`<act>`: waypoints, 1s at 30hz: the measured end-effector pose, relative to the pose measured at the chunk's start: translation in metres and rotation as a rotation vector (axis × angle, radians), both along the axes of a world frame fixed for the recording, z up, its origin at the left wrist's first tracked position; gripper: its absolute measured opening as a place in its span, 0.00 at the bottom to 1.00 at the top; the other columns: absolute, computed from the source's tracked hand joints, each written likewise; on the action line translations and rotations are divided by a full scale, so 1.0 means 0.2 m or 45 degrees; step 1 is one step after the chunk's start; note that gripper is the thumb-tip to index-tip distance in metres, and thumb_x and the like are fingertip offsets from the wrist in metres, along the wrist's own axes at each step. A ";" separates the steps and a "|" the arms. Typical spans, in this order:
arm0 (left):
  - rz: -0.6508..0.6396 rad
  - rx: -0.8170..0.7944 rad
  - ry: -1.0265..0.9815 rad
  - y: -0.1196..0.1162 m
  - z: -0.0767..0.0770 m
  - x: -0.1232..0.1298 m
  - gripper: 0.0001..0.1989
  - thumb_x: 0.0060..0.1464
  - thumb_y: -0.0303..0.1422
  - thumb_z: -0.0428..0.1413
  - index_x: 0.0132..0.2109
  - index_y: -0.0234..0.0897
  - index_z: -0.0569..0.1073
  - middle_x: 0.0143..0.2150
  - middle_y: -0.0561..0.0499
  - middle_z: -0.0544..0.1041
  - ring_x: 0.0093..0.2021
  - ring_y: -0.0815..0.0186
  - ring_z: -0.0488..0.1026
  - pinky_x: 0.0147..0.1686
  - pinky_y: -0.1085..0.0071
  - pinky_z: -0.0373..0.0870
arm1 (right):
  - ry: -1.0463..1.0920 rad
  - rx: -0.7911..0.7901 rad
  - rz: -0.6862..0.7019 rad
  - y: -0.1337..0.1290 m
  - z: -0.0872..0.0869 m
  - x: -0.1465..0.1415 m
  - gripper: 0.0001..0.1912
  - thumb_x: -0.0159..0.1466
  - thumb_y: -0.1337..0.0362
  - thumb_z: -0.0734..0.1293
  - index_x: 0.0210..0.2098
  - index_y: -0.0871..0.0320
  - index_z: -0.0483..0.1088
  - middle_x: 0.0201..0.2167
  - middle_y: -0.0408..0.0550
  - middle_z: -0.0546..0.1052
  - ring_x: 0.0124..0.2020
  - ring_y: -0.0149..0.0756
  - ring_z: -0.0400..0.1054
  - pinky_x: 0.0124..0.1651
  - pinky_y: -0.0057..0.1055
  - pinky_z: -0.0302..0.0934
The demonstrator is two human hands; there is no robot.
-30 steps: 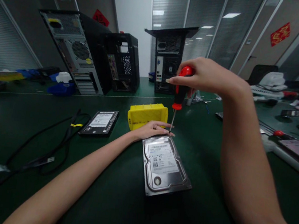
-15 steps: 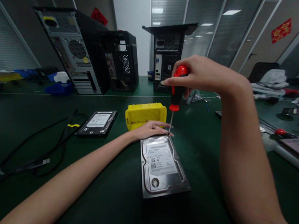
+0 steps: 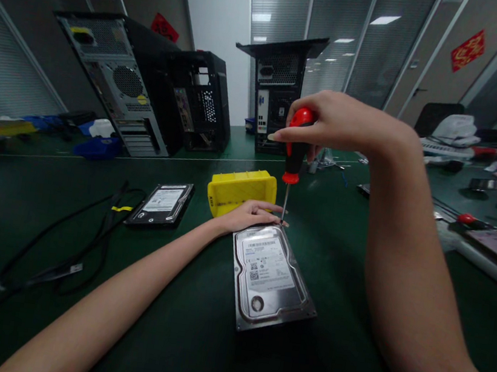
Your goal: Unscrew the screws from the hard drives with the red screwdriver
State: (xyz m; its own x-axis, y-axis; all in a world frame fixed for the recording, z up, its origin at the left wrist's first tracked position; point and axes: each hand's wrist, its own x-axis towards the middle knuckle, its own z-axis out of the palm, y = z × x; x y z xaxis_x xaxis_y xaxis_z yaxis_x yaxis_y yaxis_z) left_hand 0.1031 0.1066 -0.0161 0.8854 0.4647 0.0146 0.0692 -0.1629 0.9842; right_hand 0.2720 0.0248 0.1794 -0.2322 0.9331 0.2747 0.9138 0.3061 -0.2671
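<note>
Silver and probably heavy, the hard drive (image 3: 268, 283) suits side-edge holds; your left hand (image 3: 249, 215) lies outstretched at its far end, your right hand (image 3: 328, 120) clamps a screwdriver (image 3: 296, 155).

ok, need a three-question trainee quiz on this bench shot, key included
1. Which hand grips the red-and-black screwdriver?
2. True or false: the left hand is at the far end of the silver hard drive.
3. What colour is the band on the black cable? A) blue B) yellow C) red

Key: 1. The right hand; 2. True; 3. B
</note>
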 end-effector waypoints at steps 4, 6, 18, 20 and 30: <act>0.008 0.004 0.005 0.00 0.00 0.00 0.23 0.55 0.36 0.57 0.56 0.32 0.67 0.49 0.39 0.76 0.44 0.64 0.75 0.38 0.72 0.67 | 0.016 0.015 0.023 0.00 -0.01 0.01 0.25 0.52 0.42 0.66 0.36 0.58 0.70 0.29 0.49 0.74 0.28 0.38 0.71 0.26 0.30 0.61; 0.009 0.007 0.008 0.00 0.00 0.00 0.23 0.55 0.36 0.57 0.56 0.32 0.67 0.49 0.39 0.76 0.45 0.64 0.75 0.38 0.72 0.67 | 0.048 0.034 0.043 0.00 -0.01 0.01 0.25 0.52 0.42 0.66 0.36 0.57 0.70 0.28 0.49 0.74 0.28 0.38 0.71 0.26 0.30 0.60; -0.004 0.025 0.007 0.00 0.01 0.00 0.21 0.56 0.36 0.56 0.55 0.33 0.68 0.49 0.41 0.76 0.45 0.65 0.74 0.39 0.71 0.67 | -0.011 0.064 0.058 -0.02 -0.01 0.00 0.27 0.52 0.39 0.64 0.35 0.57 0.68 0.29 0.48 0.75 0.24 0.35 0.70 0.25 0.29 0.60; -0.007 0.029 0.004 -0.01 0.01 0.00 0.21 0.56 0.36 0.56 0.55 0.33 0.68 0.49 0.41 0.76 0.45 0.65 0.74 0.39 0.71 0.67 | -0.009 0.060 0.057 -0.02 -0.01 0.00 0.27 0.52 0.40 0.65 0.36 0.57 0.69 0.29 0.49 0.75 0.25 0.36 0.70 0.25 0.29 0.61; -0.018 0.056 0.007 0.00 0.00 0.00 0.21 0.57 0.36 0.55 0.55 0.32 0.68 0.50 0.40 0.76 0.45 0.65 0.74 0.38 0.72 0.67 | -0.066 0.054 0.081 -0.06 0.01 -0.02 0.27 0.54 0.42 0.63 0.37 0.60 0.68 0.30 0.50 0.75 0.26 0.33 0.69 0.27 0.27 0.60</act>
